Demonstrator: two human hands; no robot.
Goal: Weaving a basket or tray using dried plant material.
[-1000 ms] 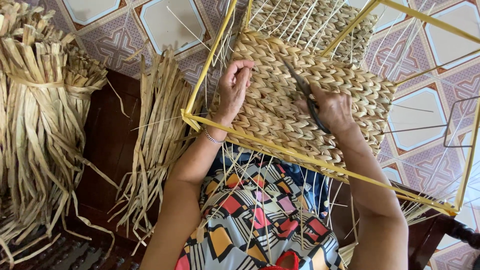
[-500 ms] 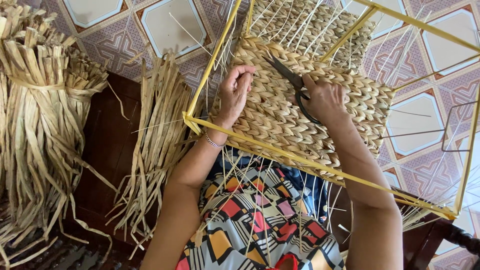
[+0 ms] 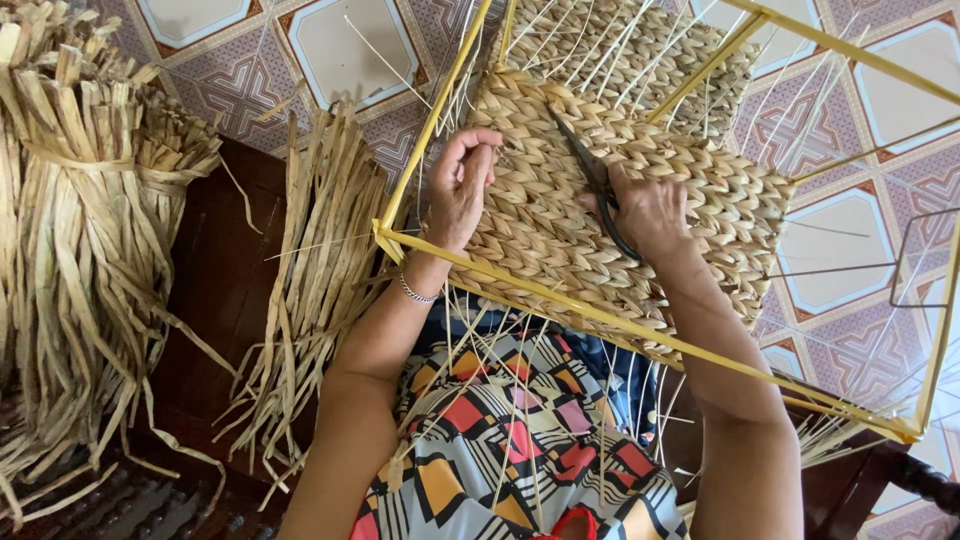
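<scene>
**Scissors on woven panel, both hands on the weave**

Woven straw panel (image 3: pixel 620 200) sits inside a yellow wire frame (image 3: pixel 640 335), propped over the person's lap. Right hand (image 3: pixel 650 215): grip closed round the handles of dark scissors (image 3: pixel 590 175), blades lying flat on the weave, pointing up-left. Left hand (image 3: pixel 462 185): fingers curled together, pinching the panel's left edge just beside the frame's upright. Loose thin strands (image 3: pixel 520 400) hang below the frame over a patterned garment. Straw bundles: one (image 3: pixel 320 260) near the left arm, tied one (image 3: pixel 80 230) far left. Tiled floor (image 3: pixel 340 50) beyond.
</scene>
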